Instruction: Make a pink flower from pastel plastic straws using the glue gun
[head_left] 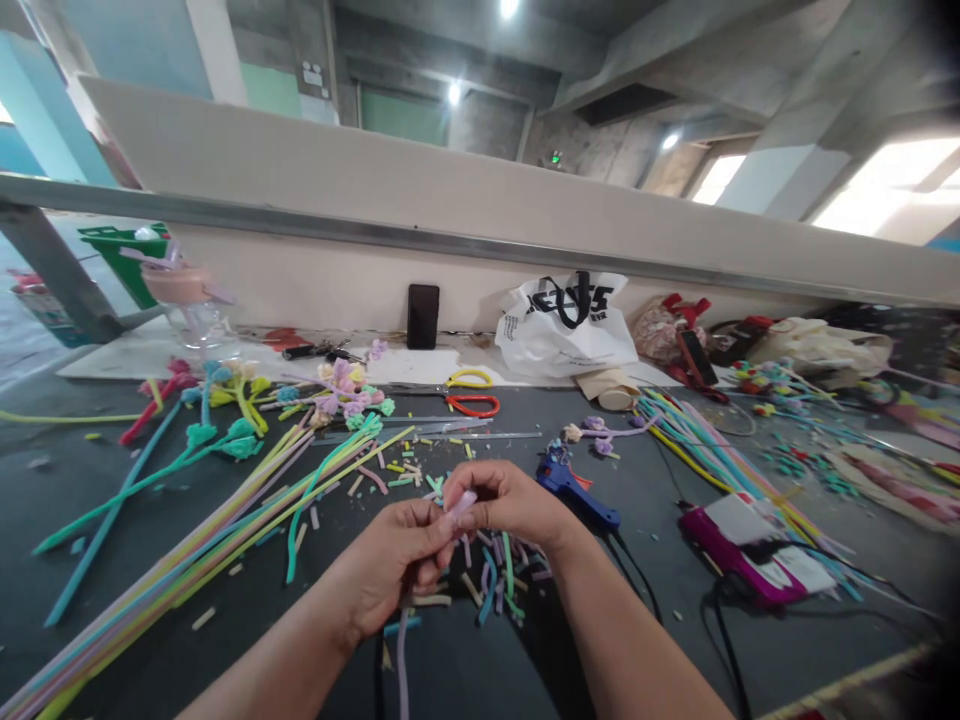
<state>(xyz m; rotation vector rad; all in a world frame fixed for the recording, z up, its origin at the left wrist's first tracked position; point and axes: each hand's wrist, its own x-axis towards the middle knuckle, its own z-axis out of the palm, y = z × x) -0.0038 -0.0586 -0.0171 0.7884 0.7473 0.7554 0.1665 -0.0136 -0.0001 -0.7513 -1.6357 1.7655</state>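
Observation:
A lilac pipe cleaner [463, 504] is pinched between both my hands, close to its end. My left hand [401, 560] is closed round it from the left, and its long tail hangs down below my fingers. From the right, my right hand [506, 500] holds the tip between thumb and fingers. Cut pipe cleaner pieces [491, 575] in several colours lie on the dark table under and around my hands. Just right of my right hand rests a blue glue gun [581, 490]. Behind my hands lie scissors [472, 404] with yellow and red handles.
Long pipe cleaners [202, 535] lie in a bundle at left, another bundle [720, 450] at right. Finished pipe cleaner flowers [345, 390] stand behind. A phone [424, 317] leans on the partition beside a white bag [566, 330]. A magenta power strip [739, 550] with cables lies at right.

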